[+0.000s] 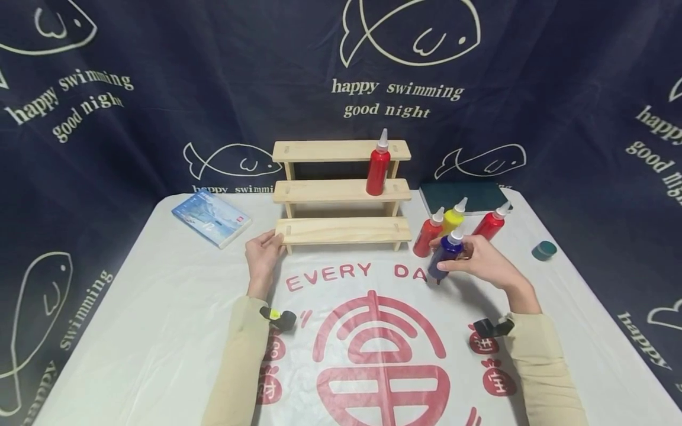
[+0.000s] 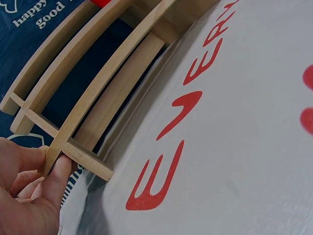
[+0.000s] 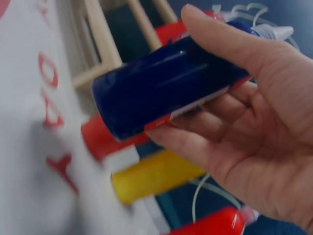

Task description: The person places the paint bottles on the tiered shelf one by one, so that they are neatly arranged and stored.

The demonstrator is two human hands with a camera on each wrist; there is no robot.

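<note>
The right hand (image 1: 487, 263) grips a dark blue bottle (image 1: 446, 255) with a clear pointed cap, tilted in front of a red bottle (image 1: 428, 236) and a yellow bottle (image 1: 452, 221). In the right wrist view the thumb and fingers hold the blue bottle (image 3: 161, 83) from both sides. The left hand (image 1: 262, 260) pinches the left end of the lowest board of a three-step wooden rack (image 1: 346, 231); the left wrist view shows this hand (image 2: 29, 191) at the board's end (image 2: 53, 154). One red bottle (image 1: 378, 171) stands upright on the middle step.
Another red bottle (image 1: 489, 225) is on the right, near a dark green flat box (image 1: 463, 197) and a small green round object (image 1: 544, 251). A blue-and-white box (image 1: 211, 217) lies left of the rack. A printed white cloth (image 1: 160, 331) covers the table.
</note>
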